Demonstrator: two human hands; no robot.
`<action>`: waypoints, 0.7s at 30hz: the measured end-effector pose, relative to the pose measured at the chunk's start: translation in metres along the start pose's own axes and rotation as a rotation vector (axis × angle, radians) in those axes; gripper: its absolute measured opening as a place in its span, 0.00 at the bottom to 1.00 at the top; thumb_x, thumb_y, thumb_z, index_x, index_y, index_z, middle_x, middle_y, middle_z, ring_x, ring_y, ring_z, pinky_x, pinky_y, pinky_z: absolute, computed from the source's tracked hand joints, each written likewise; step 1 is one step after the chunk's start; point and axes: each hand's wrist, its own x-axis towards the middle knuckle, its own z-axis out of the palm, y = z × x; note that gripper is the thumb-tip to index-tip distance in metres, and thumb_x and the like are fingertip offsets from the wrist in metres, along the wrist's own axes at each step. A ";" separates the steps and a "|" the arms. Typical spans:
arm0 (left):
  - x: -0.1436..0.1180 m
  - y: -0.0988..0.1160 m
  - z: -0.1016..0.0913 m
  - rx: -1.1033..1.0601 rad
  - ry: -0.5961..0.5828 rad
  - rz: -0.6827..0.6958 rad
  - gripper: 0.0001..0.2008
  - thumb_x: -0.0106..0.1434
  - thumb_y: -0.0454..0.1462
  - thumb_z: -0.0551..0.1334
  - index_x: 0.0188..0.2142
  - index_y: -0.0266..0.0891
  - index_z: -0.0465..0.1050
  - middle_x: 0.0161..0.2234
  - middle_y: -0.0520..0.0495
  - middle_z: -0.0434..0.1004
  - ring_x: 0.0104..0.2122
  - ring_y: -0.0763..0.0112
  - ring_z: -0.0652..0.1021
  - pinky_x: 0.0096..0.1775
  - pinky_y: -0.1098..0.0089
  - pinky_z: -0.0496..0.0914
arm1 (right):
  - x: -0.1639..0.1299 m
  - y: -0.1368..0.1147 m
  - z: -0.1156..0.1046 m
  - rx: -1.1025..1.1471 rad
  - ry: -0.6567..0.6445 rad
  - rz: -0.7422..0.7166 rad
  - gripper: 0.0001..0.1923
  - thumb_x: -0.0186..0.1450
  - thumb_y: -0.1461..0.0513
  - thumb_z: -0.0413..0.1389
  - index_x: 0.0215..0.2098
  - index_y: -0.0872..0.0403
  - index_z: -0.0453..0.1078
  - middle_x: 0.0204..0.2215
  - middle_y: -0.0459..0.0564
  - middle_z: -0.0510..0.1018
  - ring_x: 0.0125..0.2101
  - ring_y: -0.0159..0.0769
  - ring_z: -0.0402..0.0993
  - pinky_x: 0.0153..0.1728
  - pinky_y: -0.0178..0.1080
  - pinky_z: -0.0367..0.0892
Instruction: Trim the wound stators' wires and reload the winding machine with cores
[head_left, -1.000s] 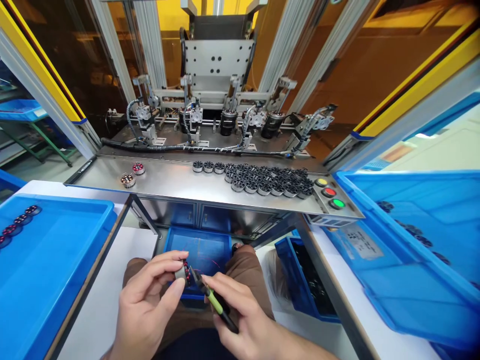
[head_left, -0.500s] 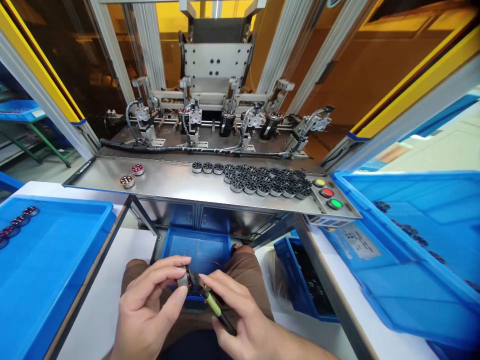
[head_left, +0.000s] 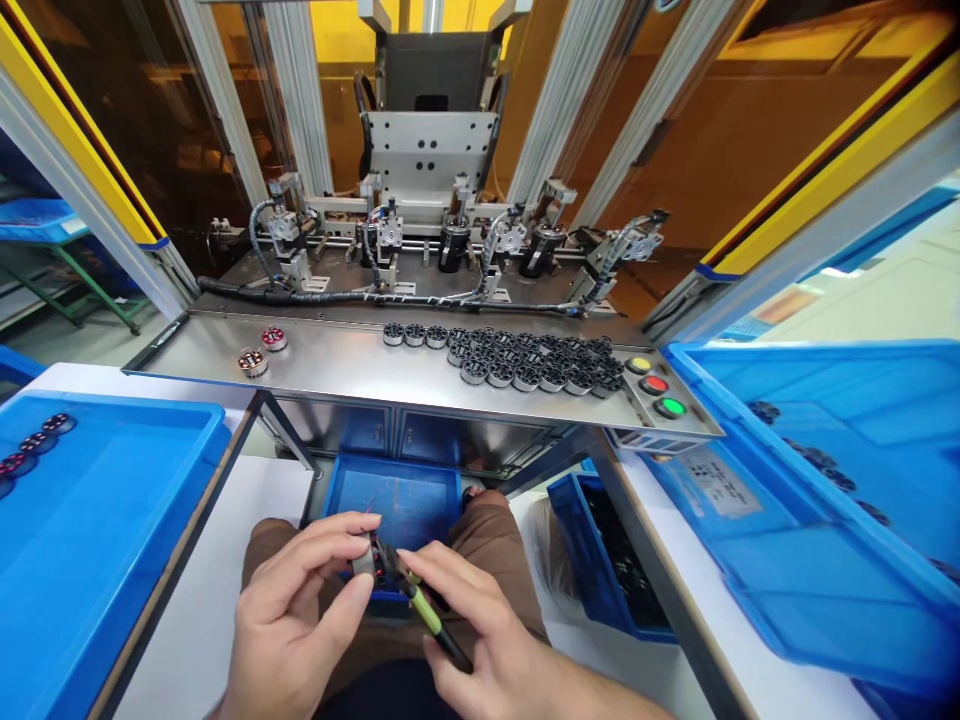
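Left hand [head_left: 289, 625] pinching small wound stator [head_left: 365, 556] over blue bin [head_left: 397, 500], steadying it; right hand [head_left: 480, 625] gripping green-handled cutters [head_left: 420, 600], tips touching stator, presumably so trimmings drop in.

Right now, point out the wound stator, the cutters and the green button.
wound stator [head_left: 369, 560], head view, its grey rim beside the left thumb.
cutters [head_left: 429, 612], head view, the yellow-green handle.
green button [head_left: 671, 407], head view, its cap.
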 end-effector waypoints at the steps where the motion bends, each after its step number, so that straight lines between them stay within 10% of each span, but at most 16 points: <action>1: 0.000 0.000 0.000 0.001 -0.003 -0.002 0.11 0.61 0.29 0.66 0.40 0.46 0.80 0.46 0.46 0.83 0.49 0.64 0.81 0.49 0.71 0.77 | 0.000 0.000 0.000 0.009 0.005 -0.006 0.42 0.53 0.71 0.51 0.66 0.51 0.57 0.41 0.53 0.76 0.40 0.40 0.75 0.39 0.38 0.75; 14: 0.004 -0.004 -0.002 0.025 -0.059 0.022 0.13 0.61 0.28 0.65 0.41 0.48 0.79 0.48 0.46 0.81 0.50 0.62 0.80 0.49 0.69 0.77 | -0.005 0.006 0.000 0.006 0.079 0.077 0.36 0.57 0.72 0.52 0.64 0.52 0.62 0.34 0.49 0.79 0.35 0.37 0.76 0.43 0.38 0.74; 21: 0.006 -0.022 -0.011 0.229 -0.060 0.355 0.27 0.55 0.25 0.69 0.52 0.47 0.75 0.56 0.40 0.74 0.49 0.56 0.80 0.49 0.57 0.79 | -0.010 0.007 -0.010 0.085 0.047 0.237 0.35 0.59 0.71 0.54 0.64 0.50 0.62 0.37 0.49 0.79 0.38 0.36 0.77 0.52 0.45 0.70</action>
